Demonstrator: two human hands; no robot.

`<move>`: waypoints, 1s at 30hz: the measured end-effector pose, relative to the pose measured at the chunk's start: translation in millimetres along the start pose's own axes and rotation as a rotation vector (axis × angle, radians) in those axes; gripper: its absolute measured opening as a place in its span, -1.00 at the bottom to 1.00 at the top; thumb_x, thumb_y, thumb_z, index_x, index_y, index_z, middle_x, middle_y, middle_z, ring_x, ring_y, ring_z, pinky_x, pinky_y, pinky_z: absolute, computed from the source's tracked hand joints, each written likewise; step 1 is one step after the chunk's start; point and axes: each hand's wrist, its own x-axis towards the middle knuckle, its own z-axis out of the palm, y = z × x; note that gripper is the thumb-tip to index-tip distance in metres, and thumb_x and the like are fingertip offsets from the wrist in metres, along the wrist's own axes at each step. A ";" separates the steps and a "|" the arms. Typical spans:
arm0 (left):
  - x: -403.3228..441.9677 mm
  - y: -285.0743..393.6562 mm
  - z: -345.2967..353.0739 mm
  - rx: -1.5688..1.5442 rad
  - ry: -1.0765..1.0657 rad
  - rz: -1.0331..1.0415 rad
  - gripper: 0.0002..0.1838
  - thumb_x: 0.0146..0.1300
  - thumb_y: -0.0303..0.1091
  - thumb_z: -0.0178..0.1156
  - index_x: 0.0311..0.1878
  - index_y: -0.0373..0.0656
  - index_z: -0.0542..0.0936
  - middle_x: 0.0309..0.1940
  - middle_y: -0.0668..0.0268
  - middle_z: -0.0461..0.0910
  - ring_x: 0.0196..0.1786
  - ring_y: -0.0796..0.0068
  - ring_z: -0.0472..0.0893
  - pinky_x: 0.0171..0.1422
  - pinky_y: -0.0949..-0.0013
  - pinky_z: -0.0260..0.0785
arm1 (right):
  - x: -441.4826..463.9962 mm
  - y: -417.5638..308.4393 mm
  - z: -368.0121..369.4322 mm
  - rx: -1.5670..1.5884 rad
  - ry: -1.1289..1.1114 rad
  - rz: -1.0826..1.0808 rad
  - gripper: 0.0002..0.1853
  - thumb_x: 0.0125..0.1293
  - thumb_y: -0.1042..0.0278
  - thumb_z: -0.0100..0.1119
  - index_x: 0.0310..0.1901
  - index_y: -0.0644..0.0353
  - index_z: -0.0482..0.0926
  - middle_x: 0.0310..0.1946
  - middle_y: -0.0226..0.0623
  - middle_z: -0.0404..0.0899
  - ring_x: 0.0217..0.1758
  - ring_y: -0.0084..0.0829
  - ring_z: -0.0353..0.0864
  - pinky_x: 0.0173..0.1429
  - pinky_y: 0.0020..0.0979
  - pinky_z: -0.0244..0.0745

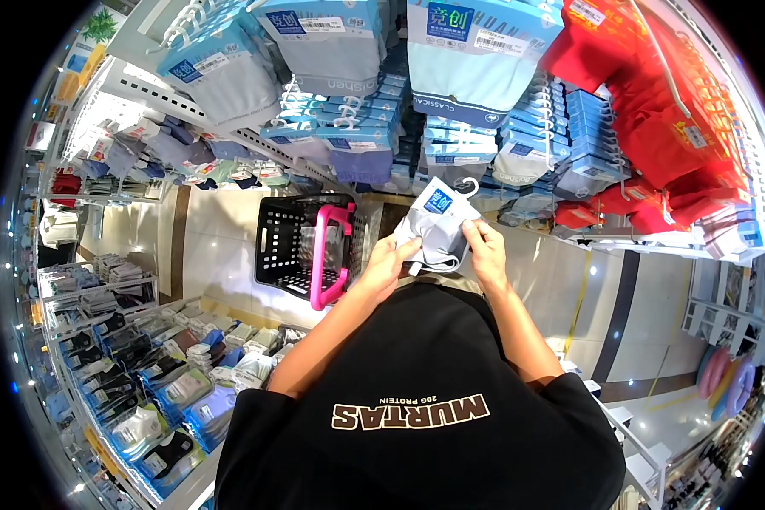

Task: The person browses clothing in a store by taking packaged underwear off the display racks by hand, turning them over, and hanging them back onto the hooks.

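A light grey folded garment on a card hanger (pixel 438 234) is held up in front of my chest, its blue and white label facing up and the white hook at its top right. My left hand (pixel 389 265) pinches the lower left side of the garment. On the right edge, my right hand (pixel 485 246) grips it between thumb and fingers. Beyond it hang rows of similar packs with blue cards (pixel 476 64) on rack hooks.
A black shopping basket (pixel 285 246) with a pink handle (pixel 319 255) stands on the floor to the left. Red garments (pixel 667 127) hang at the upper right. Bins of packed socks (pixel 187 387) fill the lower left. Swim rings (pixel 739 387) are at the far right.
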 end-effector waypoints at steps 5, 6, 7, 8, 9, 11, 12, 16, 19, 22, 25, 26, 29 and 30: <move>1.2 -10.6 -7.1 -0.016 0.009 0.047 -0.75 0.38 -0.44 0.20 0.07 -0.27 0.59 -0.10 0.36 0.67 -0.14 0.63 0.62 -0.03 0.50 0.43 | -2.3 9.4 -1.8 0.246 0.012 0.168 -0.73 0.48 0.19 0.14 -0.23 0.23 0.65 -0.34 -0.48 0.61 -0.28 -0.67 0.53 -0.18 -0.55 0.43; 1.1 -10.9 -6.6 -0.015 0.027 0.053 -0.75 0.38 -0.43 0.20 0.07 -0.27 0.59 -0.12 0.35 0.67 -0.13 0.61 0.62 -0.02 0.48 0.44 | -2.4 11.1 -3.0 0.209 0.010 0.176 -0.72 0.48 0.18 0.14 -0.23 0.24 0.66 -0.34 -0.48 0.62 -0.26 -0.66 0.53 -0.16 -0.54 0.44; 1.2 -11.1 -5.8 -0.011 0.044 0.058 -0.75 0.37 -0.43 0.20 0.07 -0.27 0.59 -0.13 0.34 0.68 -0.12 0.59 0.63 0.00 0.47 0.45 | -2.4 13.3 -5.2 0.173 0.010 0.183 -0.70 0.48 0.18 0.13 -0.23 0.26 0.67 -0.33 -0.47 0.63 -0.25 -0.65 0.54 -0.13 -0.53 0.45; 1.6 -10.7 -5.3 -0.006 0.060 0.063 -0.75 0.37 -0.42 0.21 0.07 -0.27 0.60 -0.15 0.33 0.68 -0.10 0.58 0.63 0.01 0.45 0.46 | -2.6 14.5 -7.3 0.139 0.011 0.190 -0.69 0.48 0.17 0.13 -0.23 0.27 0.68 -0.32 -0.47 0.64 -0.24 -0.64 0.54 -0.11 -0.52 0.46; 5.5 -16.7 -12.6 0.131 0.118 0.029 -0.74 0.37 -0.42 0.20 0.07 -0.29 0.59 -0.14 0.31 0.68 -0.11 0.57 0.63 0.00 0.45 0.46 | -2.1 14.8 -8.3 0.049 -0.005 0.158 -0.70 0.47 0.19 0.15 -0.21 0.29 0.69 -0.30 -0.45 0.65 -0.24 -0.63 0.55 -0.11 -0.51 0.46; 18.7 -37.1 -39.9 0.408 0.233 -0.038 -0.73 0.38 -0.41 0.19 0.08 -0.32 0.57 -0.12 0.27 0.67 -0.11 0.56 0.63 -0.01 0.46 0.47 | 0.6 15.7 -10.6 -0.128 -0.036 0.094 -0.72 0.45 0.23 0.17 -0.17 0.31 0.70 -0.27 -0.41 0.68 -0.23 -0.62 0.55 -0.09 -0.51 0.46; 19.2 -40.9 -46.1 0.495 0.253 0.037 -0.72 0.37 -0.40 0.19 0.08 -0.33 0.57 -0.12 0.26 0.67 -0.10 0.55 0.63 -0.01 0.46 0.47 | 2.1 21.8 -15.7 -0.184 -0.032 0.124 -0.74 0.43 0.26 0.18 -0.14 0.31 0.70 -0.25 -0.39 0.69 -0.21 -0.60 0.55 -0.08 -0.51 0.45; 3.5 -32.6 -63.8 0.627 0.279 0.293 -0.69 0.33 -0.44 0.23 0.08 -0.38 0.54 -0.08 0.23 0.64 -0.07 0.51 0.61 0.02 0.44 0.46 | 16.5 82.1 -49.8 -0.310 -0.040 0.214 -0.78 0.33 0.44 0.21 -0.04 0.25 0.71 -0.16 -0.23 0.72 -0.12 -0.50 0.60 0.01 -0.48 0.47; -16.5 9.1 -63.4 0.727 0.331 0.402 -0.76 0.31 -0.43 0.24 -0.01 -0.33 0.59 -0.03 0.16 0.63 -0.01 0.42 0.61 0.08 0.39 0.45 | 34.9 140.1 -70.2 -0.498 -0.069 0.165 -0.76 0.33 0.52 0.13 -0.03 0.20 0.71 -0.11 -0.19 0.72 -0.10 -0.42 0.64 0.05 -0.44 0.48; -27.4 49.2 -64.4 1.086 0.453 0.809 -0.82 0.24 -0.45 0.26 -0.11 -0.27 0.61 -0.02 0.09 0.61 0.09 0.10 0.57 0.22 0.17 0.37 | 57.5 154.0 -69.7 -0.744 -0.134 -0.092 -0.76 0.32 0.55 0.11 -0.06 0.17 0.72 -0.13 -0.14 0.70 -0.09 -0.36 0.65 0.06 -0.40 0.49; -21.4 66.7 -81.1 1.387 0.635 0.847 -0.69 0.24 -0.34 0.25 0.01 -0.24 0.57 0.08 0.06 0.55 0.17 0.03 0.51 0.26 0.10 0.32 | 78.9 139.2 -51.1 -0.743 -0.181 -0.247 -0.76 0.30 0.55 0.10 -0.11 0.10 0.73 -0.13 -0.06 0.67 -0.13 -0.19 0.65 0.04 -0.33 0.50; -17.6 65.9 -89.6 1.477 0.697 0.859 -0.63 0.24 -0.29 0.25 0.07 -0.23 0.55 0.12 0.05 0.53 0.19 0.02 0.49 0.27 0.08 0.30 | 84.9 127.5 -43.2 -0.768 -0.206 -0.307 -0.76 0.30 0.55 0.11 -0.12 0.09 0.73 -0.12 -0.04 0.66 -0.14 -0.16 0.64 0.03 -0.31 0.50; -8.8 44.6 -118.5 1.404 0.656 0.509 -0.38 0.27 -0.15 0.23 0.35 -0.13 0.32 0.09 -0.06 0.55 0.14 -0.12 0.52 0.22 0.00 0.36 | 108.8 138.7 -32.1 -0.794 -0.228 -0.317 -0.78 0.28 0.50 0.11 -0.19 0.01 0.74 -0.31 -0.14 0.68 -0.16 -0.17 0.64 0.02 -0.25 0.50; -12.9 52.2 -106.3 1.285 0.624 0.303 -0.36 0.29 -0.13 0.21 0.38 -0.09 0.29 0.04 -0.10 0.58 0.09 -0.17 0.56 0.18 -0.02 0.39 | 115.2 141.9 -28.7 -0.815 -0.225 -0.271 -0.78 0.28 0.50 0.11 -0.21 -0.01 0.75 -0.34 -0.17 0.69 -0.16 -0.18 0.65 0.02 -0.24 0.51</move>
